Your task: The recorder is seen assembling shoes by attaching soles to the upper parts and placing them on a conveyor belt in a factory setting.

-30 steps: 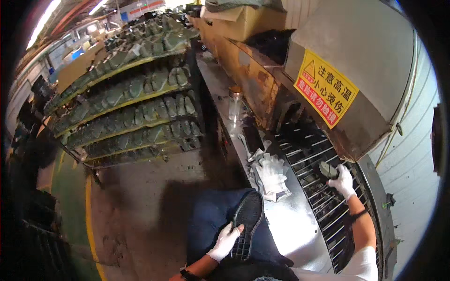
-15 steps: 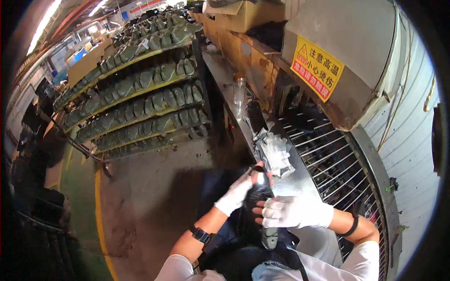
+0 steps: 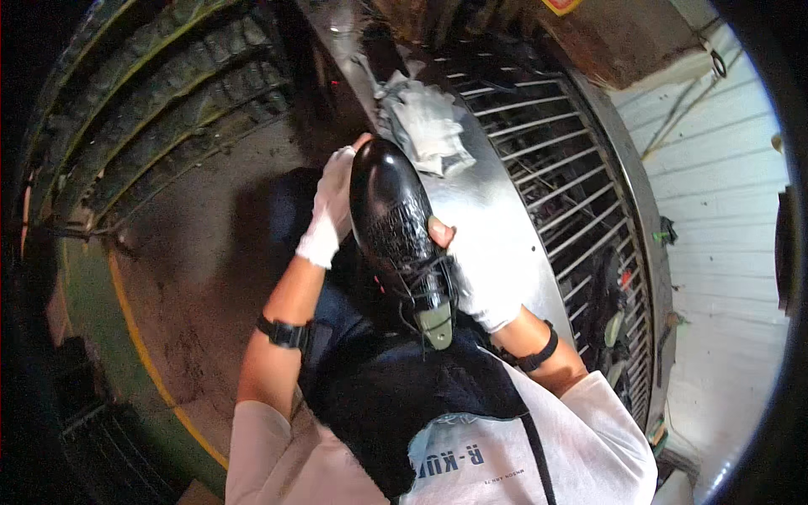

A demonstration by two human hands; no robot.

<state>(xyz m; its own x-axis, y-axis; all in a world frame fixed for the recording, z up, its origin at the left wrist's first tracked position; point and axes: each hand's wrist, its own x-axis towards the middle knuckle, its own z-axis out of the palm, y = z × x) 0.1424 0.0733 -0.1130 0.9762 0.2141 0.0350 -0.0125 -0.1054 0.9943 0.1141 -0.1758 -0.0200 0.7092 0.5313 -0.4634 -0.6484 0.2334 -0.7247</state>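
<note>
A glossy black shoe upper [image 3: 389,189] is held in front of my body, its rounded toe pointing away from me. Black laces cross its throat, and the green end of a shoe last [image 3: 436,326] sticks out at the near end. My left hand [image 3: 334,198], in a white glove with bare fingertips, grips the toe from its left side; most of those fingers are hidden behind the shoe. On the other side my right hand [image 3: 480,273], gloved the same way, is closed around the rear part, its bare thumb resting near the laces.
A crumpled white cloth [image 3: 427,126] lies on the metal ledge [image 3: 505,227] beyond the shoe. Right of it runs a conveyor of metal bars [image 3: 560,177], with dark shoes among them lower down. A rack [image 3: 160,93] full of shoe lasts stands at the left.
My view has tilted down toward my body. The shoe has turned so its glossy top faces up, and my right hand has moved from across it to its right side.
</note>
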